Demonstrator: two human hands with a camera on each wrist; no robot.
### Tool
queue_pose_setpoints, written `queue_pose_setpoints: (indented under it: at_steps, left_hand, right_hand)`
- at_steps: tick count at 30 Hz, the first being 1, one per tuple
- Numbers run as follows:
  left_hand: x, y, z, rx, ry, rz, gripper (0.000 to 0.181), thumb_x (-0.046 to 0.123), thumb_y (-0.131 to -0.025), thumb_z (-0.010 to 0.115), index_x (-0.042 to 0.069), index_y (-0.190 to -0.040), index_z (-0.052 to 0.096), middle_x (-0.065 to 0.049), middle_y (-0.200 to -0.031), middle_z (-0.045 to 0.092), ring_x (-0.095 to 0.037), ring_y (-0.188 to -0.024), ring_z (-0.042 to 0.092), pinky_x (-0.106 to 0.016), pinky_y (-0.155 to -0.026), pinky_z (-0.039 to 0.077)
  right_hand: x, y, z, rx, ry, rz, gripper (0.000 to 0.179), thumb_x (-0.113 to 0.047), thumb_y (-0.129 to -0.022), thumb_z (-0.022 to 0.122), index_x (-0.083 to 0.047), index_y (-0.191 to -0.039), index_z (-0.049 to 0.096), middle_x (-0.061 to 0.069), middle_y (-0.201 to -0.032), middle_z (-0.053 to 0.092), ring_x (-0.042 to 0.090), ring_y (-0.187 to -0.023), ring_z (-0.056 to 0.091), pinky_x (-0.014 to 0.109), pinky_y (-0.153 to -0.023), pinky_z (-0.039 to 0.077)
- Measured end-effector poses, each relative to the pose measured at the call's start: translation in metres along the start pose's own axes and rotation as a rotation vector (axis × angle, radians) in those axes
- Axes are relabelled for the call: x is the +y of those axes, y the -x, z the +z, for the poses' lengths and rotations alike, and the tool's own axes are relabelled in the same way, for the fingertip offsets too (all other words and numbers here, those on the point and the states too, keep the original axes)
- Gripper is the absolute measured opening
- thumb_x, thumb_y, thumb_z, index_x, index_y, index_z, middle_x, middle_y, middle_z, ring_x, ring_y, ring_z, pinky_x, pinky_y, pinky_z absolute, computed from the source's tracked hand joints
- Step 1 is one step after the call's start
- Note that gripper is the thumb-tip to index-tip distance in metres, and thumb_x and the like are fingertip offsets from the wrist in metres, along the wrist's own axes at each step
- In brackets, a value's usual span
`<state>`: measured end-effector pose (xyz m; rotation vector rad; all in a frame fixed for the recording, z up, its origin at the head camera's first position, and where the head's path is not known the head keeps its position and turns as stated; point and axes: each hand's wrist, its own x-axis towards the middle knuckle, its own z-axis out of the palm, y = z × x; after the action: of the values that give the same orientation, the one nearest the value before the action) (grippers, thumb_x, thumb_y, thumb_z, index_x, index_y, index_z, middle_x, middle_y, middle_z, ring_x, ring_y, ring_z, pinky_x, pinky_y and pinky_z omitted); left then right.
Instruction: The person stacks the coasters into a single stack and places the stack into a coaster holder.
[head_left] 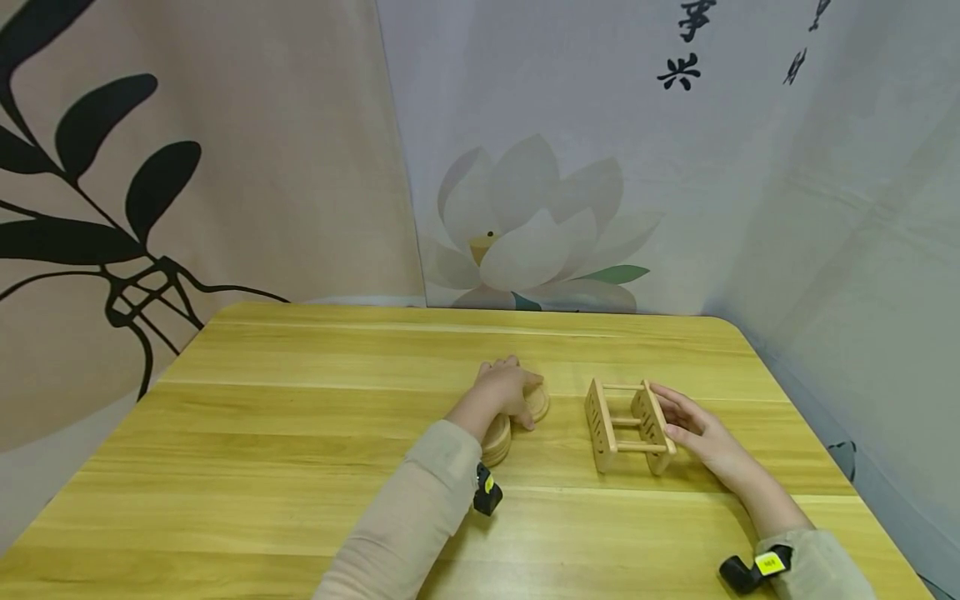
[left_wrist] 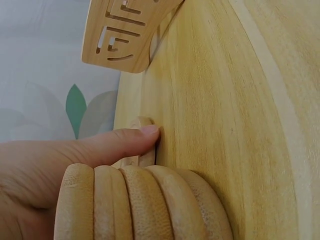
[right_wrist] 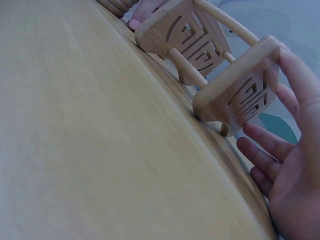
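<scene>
A round wooden coaster [head_left: 537, 402] lies at the table's middle. My left hand [head_left: 504, 390] spans it, thumb [left_wrist: 142, 138] on its rim and the index finger across from it; the other fingertips are partly hidden. Right beside that hand stands a stack of several coasters [head_left: 497, 442], close under the wrist. To the right, a wooden rack [head_left: 600, 429] stands upright on its feet, two cut-out side panels joined by rods. My right hand [head_left: 693, 429] holds its right panel [right_wrist: 245, 90] between thumb and index finger. The remaining fingers [right_wrist: 267, 147] curl loosely beside it.
All of this stands on a wood-grain table [head_left: 300, 467] with rounded far corners. Behind its far edge hangs a curtain [head_left: 315, 167] printed with leaves and a lotus. Each wrist wears a small black camera [head_left: 487, 490].
</scene>
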<state>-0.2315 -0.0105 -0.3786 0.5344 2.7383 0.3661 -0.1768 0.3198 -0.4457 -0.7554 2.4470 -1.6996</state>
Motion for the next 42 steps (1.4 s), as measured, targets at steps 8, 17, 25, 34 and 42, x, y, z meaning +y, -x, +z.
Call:
queue_pose_setpoints:
  at_steps: [8, 17, 25, 34, 42]
  left_hand:
    - [-0.001, -0.003, -0.001, 0.046, 0.039, 0.012, 0.082, 0.033, -0.069, 0.087, 0.027, -0.142, 0.050, -0.008, -0.135, 0.043, -0.026, -0.122, 0.037, -0.041, -0.102, 0.024]
    - [-0.001, -0.003, -0.003, 0.096, 0.060, 0.036, 0.084, 0.035, -0.066, 0.088, 0.026, -0.141, 0.050, -0.005, -0.127, 0.045, -0.022, -0.115, 0.039, -0.038, -0.096, 0.027]
    - [0.000, -0.001, -0.007, 0.147, 0.048, 0.061, 0.086, 0.035, -0.065, 0.088, 0.025, -0.142, 0.049, -0.001, -0.112, 0.045, -0.019, -0.103, 0.039, -0.035, -0.087, 0.029]
    - [0.002, 0.002, -0.011, 0.194, 0.068, 0.081, 0.084, 0.036, -0.066, 0.088, 0.026, -0.141, 0.051, 0.002, -0.103, 0.041, -0.018, -0.097, 0.036, -0.034, -0.083, 0.027]
    - [0.004, 0.009, -0.016, 0.219, 0.068, 0.097, 0.082, 0.040, -0.068, 0.086, 0.025, -0.141, 0.051, 0.000, -0.093, 0.039, -0.018, -0.089, 0.034, -0.033, -0.077, 0.024]
  right_hand:
    - [0.000, 0.000, 0.000, 0.001, 0.008, 0.002, 0.056, -0.001, -0.099, 0.048, -0.006, -0.150, 0.028, 0.031, -0.136, 0.042, 0.004, -0.114, 0.050, 0.020, -0.089, 0.042]
    - [0.000, 0.000, 0.000, 0.002, 0.006, 0.004, 0.055, 0.000, -0.099, 0.048, -0.005, -0.150, 0.028, 0.031, -0.136, 0.042, 0.004, -0.114, 0.050, 0.019, -0.089, 0.042]
    - [-0.001, 0.000, 0.001, 0.004, 0.007, 0.009, 0.055, -0.001, -0.099, 0.048, -0.005, -0.150, 0.028, 0.034, -0.136, 0.040, 0.004, -0.114, 0.050, 0.019, -0.089, 0.042]
    - [-0.001, 0.001, 0.000, 0.003, 0.003, 0.014, 0.055, -0.002, -0.099, 0.047, -0.006, -0.151, 0.028, 0.026, -0.137, 0.043, 0.004, -0.114, 0.050, 0.020, -0.089, 0.042]
    - [0.001, 0.000, -0.001, -0.003, -0.006, 0.003, 0.055, -0.002, -0.099, 0.047, -0.005, -0.150, 0.028, 0.021, -0.137, 0.045, 0.005, -0.114, 0.050, 0.020, -0.089, 0.042]
